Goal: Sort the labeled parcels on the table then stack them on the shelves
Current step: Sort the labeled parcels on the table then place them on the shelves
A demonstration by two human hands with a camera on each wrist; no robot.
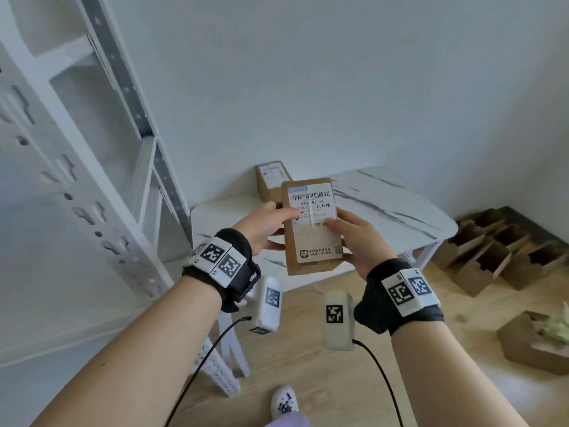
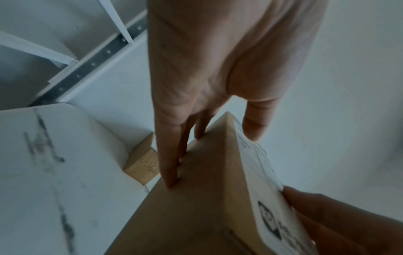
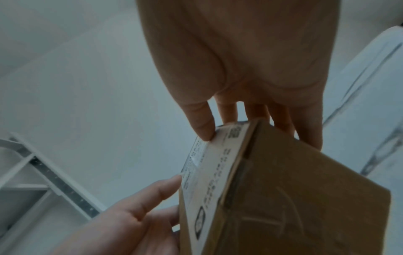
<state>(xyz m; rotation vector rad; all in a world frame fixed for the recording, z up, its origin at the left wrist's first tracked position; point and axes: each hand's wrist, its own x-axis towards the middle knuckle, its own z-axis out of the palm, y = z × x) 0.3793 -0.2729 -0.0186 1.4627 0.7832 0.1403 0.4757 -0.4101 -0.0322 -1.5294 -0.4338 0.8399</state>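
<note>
Both hands hold one parcel [image 1: 311, 224] up above the table [image 1: 400, 211]: the left hand [image 1: 261, 226] grips its left edge, the right hand [image 1: 360, 238] its right. Another parcel [image 1: 271, 178] lies on the table's far corner.

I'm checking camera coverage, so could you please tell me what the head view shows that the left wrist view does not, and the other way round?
Only the head view shows the readable shipping label, the open cardboard boxes on the floor and both wrist bands.

Only the left wrist view shows the left hand's fingers lying flat against the held parcel's plain underside, thumb on the labeled face.

Both show the held parcel gripped by the left hand and right hand, the second parcel on the marble-pattern table, and the white shelf rack.
</note>
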